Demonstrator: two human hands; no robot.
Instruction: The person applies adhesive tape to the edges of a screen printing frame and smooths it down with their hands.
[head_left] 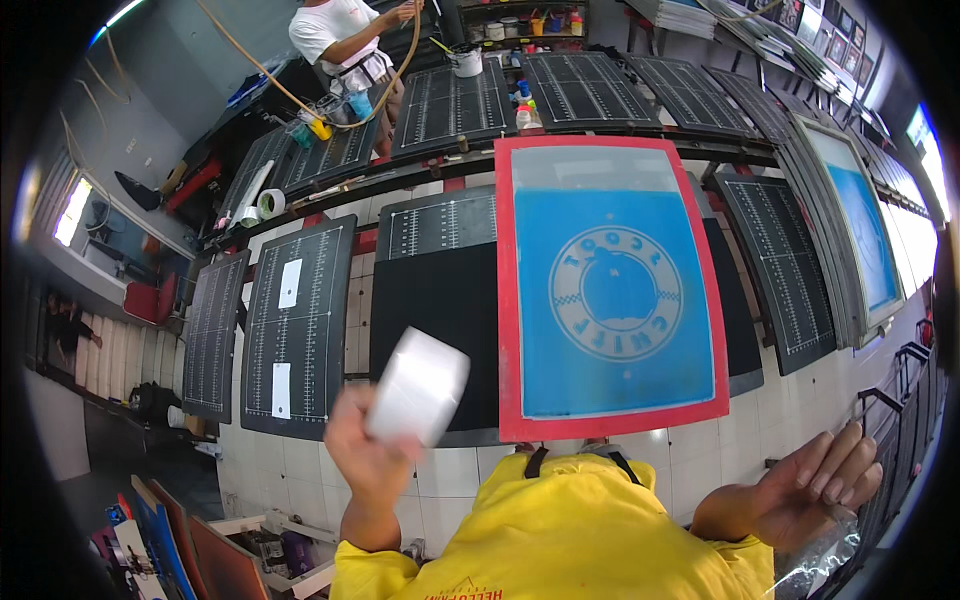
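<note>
My left hand (pixel 365 450) grips a whitish, shiny roll of wide tape (pixel 420 388), slightly blurred, raised over the near edge of the boards. Off to the right, my right hand (pixel 815 485) is closed with its fingers curled. Crumpled clear plastic film (pixel 825 560) hangs below that hand; the place where the fingers meet it is hidden. Between the hands and a little farther off lies a screen-printing frame (pixel 508 300) with a red border and blue mesh bearing a round emblem. Under its left side is a black sheet (pixel 435 300) on a dark board.
Dark ruled boards (pixel 300 330) stand in rows, one bearing two white slips. A tape roll (pixel 271 203) lies on the rail behind. Another blue screen (pixel 862 240) leans at right. At the back, a person in a white shirt (pixel 335 40) stands near a hanging hose (pixel 255 62).
</note>
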